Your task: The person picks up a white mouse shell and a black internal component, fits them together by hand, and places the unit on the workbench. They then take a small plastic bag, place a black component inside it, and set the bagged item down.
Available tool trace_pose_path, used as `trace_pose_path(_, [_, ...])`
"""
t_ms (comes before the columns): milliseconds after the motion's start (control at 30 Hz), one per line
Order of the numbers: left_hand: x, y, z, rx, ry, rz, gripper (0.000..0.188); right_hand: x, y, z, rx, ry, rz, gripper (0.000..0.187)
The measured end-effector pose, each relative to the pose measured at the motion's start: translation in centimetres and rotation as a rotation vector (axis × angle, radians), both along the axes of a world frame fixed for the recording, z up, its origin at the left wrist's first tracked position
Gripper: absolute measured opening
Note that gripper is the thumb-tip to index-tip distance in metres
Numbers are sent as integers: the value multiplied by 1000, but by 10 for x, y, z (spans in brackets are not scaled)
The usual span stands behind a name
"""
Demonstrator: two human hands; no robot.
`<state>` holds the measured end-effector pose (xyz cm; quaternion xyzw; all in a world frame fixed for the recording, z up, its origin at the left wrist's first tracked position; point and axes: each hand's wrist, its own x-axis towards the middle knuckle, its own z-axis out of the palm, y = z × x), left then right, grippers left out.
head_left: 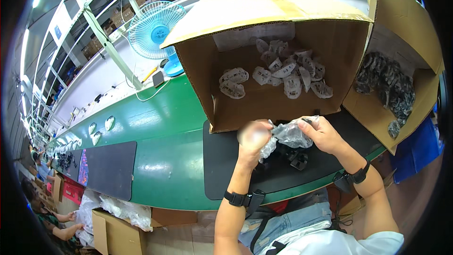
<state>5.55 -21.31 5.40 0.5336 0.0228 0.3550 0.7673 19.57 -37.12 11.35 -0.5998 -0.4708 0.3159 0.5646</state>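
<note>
A crinkled clear plastic bag (291, 135) is stretched between my two hands above the black mat. My left hand (255, 138) is closed on the bag's left side, its fingers partly blurred. On the other side, my right hand (325, 134) pinches the bag with thumb and fingers, next to a small dark piece whose kind I cannot make out. Below the bag, black plastic parts (298, 159) lie on the mat (226, 170). Just beyond my hands, an open cardboard box (198, 73) on its side contains several white plastic shells (292, 85) in clear wrapping.
At the right stands another cardboard box (424, 99) with black bagged items (389, 82). A blue fan (159, 33) is on the green bench (165, 108) at the left. Another dark mat (111, 167) lies farther left. A co-worker (52, 222) handles plastic wrap at the lower left.
</note>
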Motion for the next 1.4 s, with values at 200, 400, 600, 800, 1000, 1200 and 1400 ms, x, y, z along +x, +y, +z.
trace_pose_path(200, [-1, 7, -1, 1, -66, -15, 10, 6, -2, 13, 125, -295, -126, 14])
trace_pose_path(400, [0, 5, -2, -8, 1, 40, 14, 6, 1, 19, 113, -517, -268, 13])
trace_pose_path(600, [-3, 10, -3, -138, 110, 20, 30, 14, 11, 30, 276, -837, -367, 9])
trace_pose_path(800, [-5, 6, 2, -66, 53, 5, 37, 18, 15, 26, 295, -878, -367, 9])
trace_pose_path(1000, [-10, 6, 9, -82, 35, -55, 40, 12, 18, 28, 259, -690, -358, 25])
trace_pose_path(1200, [-13, 3, 14, 0, 64, -190, 42, -10, 28, 17, 215, -376, -20, 42])
trace_pose_path(1400, [-11, 25, 6, -174, -138, 128, 38, -4, 28, 29, 277, -399, -214, 20])
